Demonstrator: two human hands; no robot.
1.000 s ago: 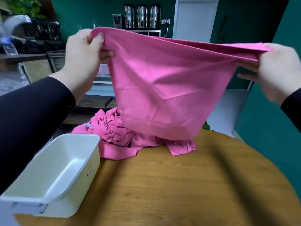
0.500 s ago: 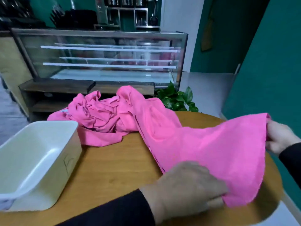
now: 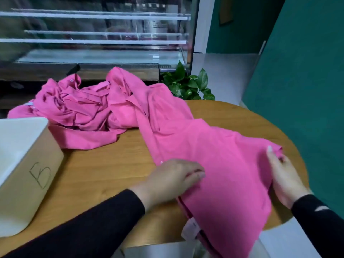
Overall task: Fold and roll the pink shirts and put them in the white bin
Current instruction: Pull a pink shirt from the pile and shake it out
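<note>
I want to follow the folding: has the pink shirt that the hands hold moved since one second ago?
Yes. The pink shirt went down: it was held up in the air, and now it lies spread on the wooden table, under the left hand and right hand.

Round wooden table (image 3: 104, 170); glass display case (image 3: 93, 34) behind; teal wall (image 3: 301, 71) right; leafy plant (image 3: 188, 84); pale floor (image 3: 227, 75).

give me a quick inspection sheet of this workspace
surface: round wooden table, shirt hem hangs over its near edge
job's things: one pink shirt spread flat; heap of pink shirts behind; white bin at left, marked B
clutter: nothing seen
hands: left hand rests on the shirt, fingers loosely curled; right hand pinches the shirt's right edge
cables: nothing seen
surroundings: glass display case, green plant, teal wall
</note>
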